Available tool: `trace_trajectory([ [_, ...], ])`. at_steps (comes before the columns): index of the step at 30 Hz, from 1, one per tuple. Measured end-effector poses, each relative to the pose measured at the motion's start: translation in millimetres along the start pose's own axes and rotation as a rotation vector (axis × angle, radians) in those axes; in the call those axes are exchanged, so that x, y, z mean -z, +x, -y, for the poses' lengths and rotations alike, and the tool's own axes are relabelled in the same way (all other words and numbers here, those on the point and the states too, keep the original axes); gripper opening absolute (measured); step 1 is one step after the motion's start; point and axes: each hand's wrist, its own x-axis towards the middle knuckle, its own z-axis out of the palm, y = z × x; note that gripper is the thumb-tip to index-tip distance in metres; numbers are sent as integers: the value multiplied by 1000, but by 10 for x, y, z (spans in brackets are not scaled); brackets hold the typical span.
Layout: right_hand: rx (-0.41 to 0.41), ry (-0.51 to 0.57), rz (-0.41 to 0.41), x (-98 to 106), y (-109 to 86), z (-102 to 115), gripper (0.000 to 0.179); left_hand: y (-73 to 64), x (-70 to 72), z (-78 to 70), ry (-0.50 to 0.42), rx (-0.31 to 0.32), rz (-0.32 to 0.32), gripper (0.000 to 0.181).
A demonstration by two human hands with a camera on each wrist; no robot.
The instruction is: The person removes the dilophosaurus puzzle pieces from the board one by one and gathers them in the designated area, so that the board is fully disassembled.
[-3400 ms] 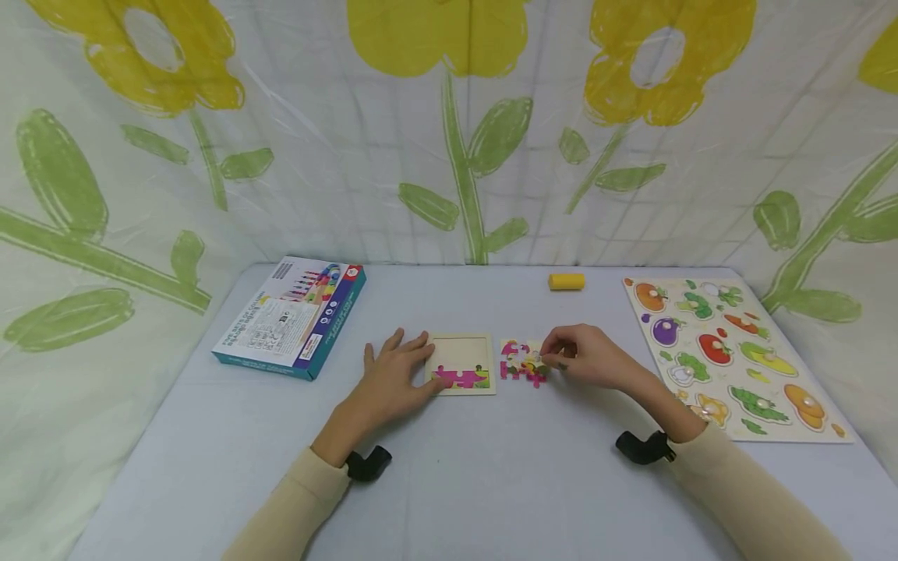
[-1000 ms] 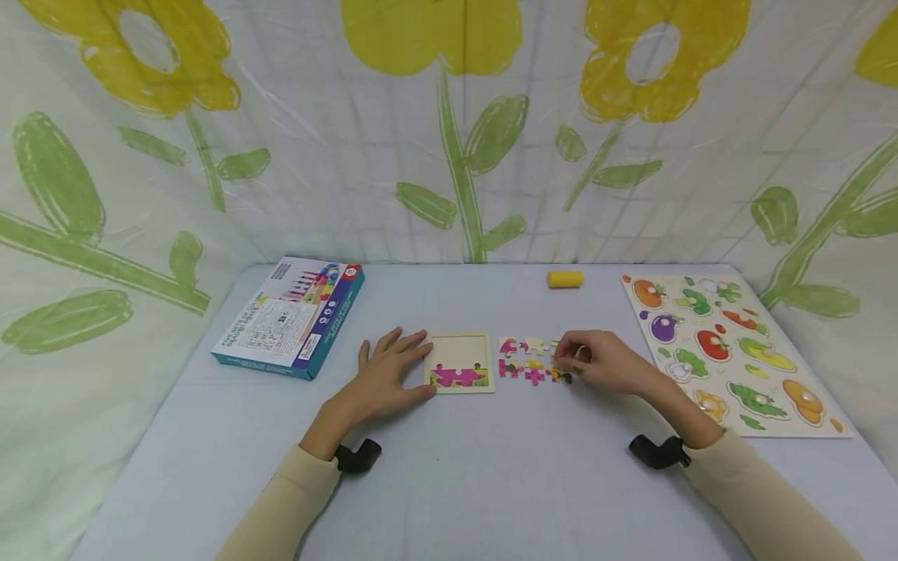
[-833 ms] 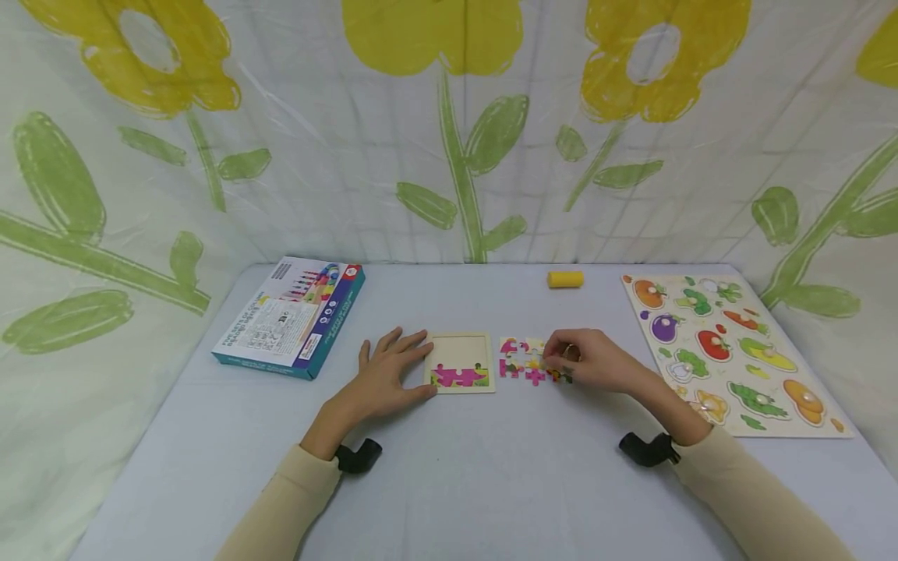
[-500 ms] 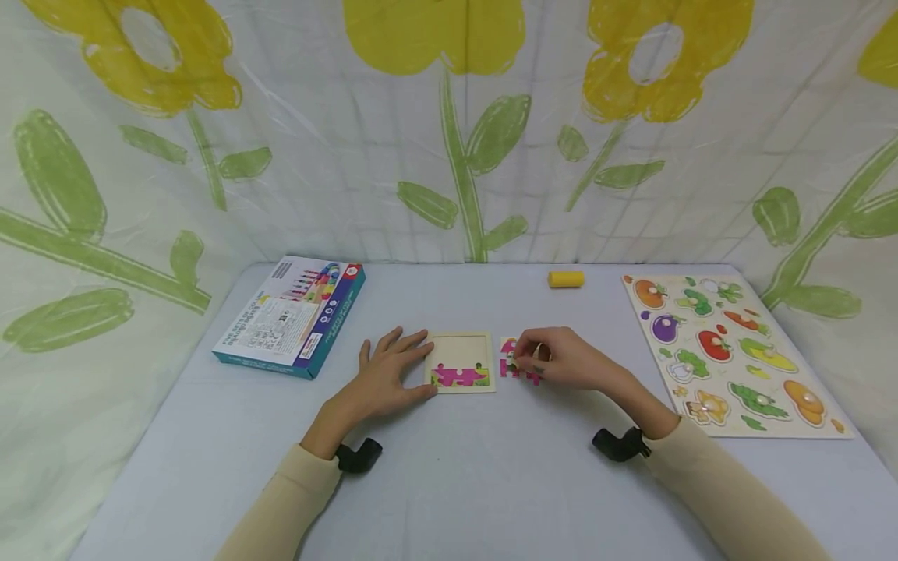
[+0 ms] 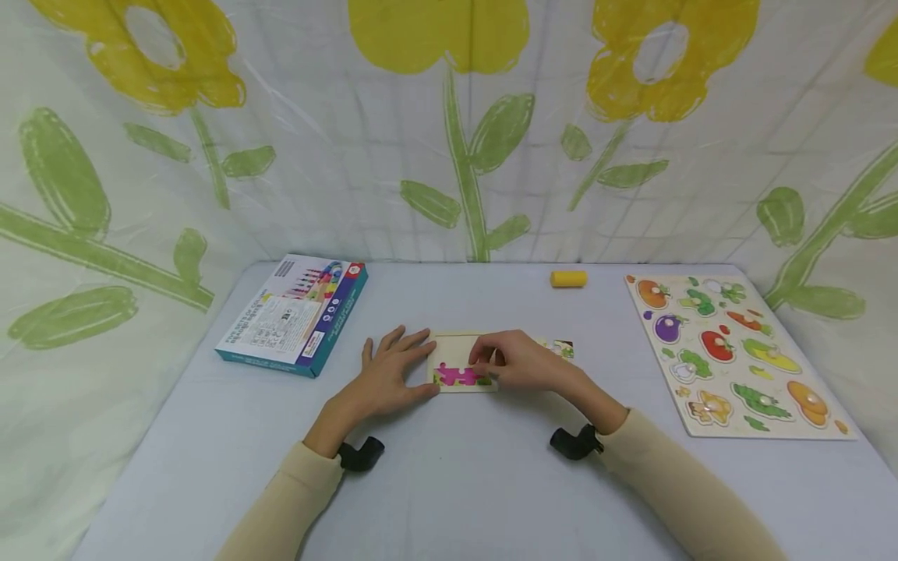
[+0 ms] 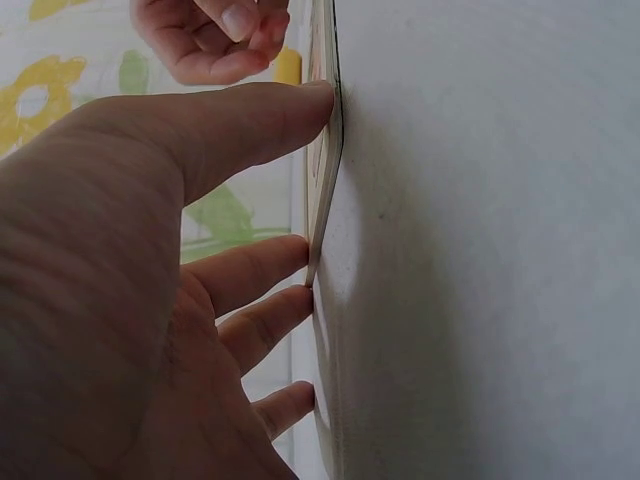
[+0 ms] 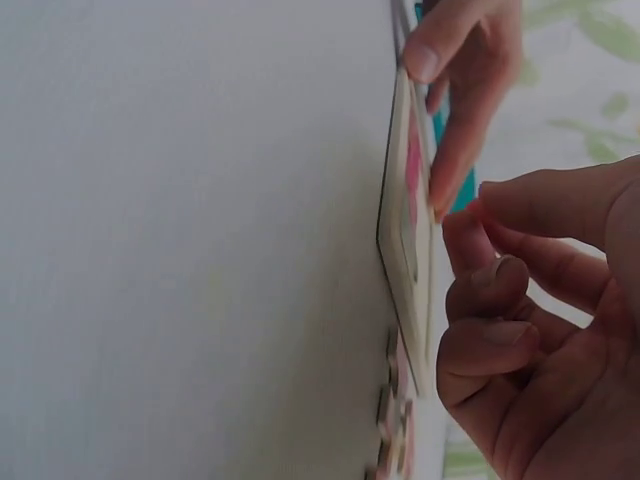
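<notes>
A small square wooden puzzle tray (image 5: 456, 336) lies mid-table, with joined pink and green puzzle pieces (image 5: 452, 376) along its near edge. My left hand (image 5: 379, 383) has its fingers spread, thumb and fingertips resting against the tray's left side. Over the tray's right part is my right hand (image 5: 522, 360), thumb and index finger pinched together. In the right wrist view, that hand (image 7: 540, 320) is raised off the tray rim (image 7: 395, 225); the puzzle piece in its pinch is almost wholly hidden by the fingertips. Loose puzzle pieces (image 5: 563, 348) lie right of the tray, mostly covered by my right hand.
A flat blue and white box (image 5: 288, 315) lies at the left. Toward the back is a yellow cylinder (image 5: 568, 279). A board with vegetable shapes (image 5: 730, 351) covers the right side. Behind the table hangs a flower-printed cloth (image 5: 337, 171).
My right hand has moved left from the loose pieces to above the tray. The left hand stays at the tray's left edge; its thumb has drawn back from the pieces since the earliest frame.
</notes>
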Motion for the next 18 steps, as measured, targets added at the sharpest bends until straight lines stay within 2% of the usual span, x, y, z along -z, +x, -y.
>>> trace_trajectory([
  [11, 5, -63, 26, -152, 214, 112, 10, -2, 5, -7, 4, -2, -5, 75],
  [18, -9, -69, 62, -179, 304, 113, 19, -1, 4, -5, -4, -6, -7, 74],
])
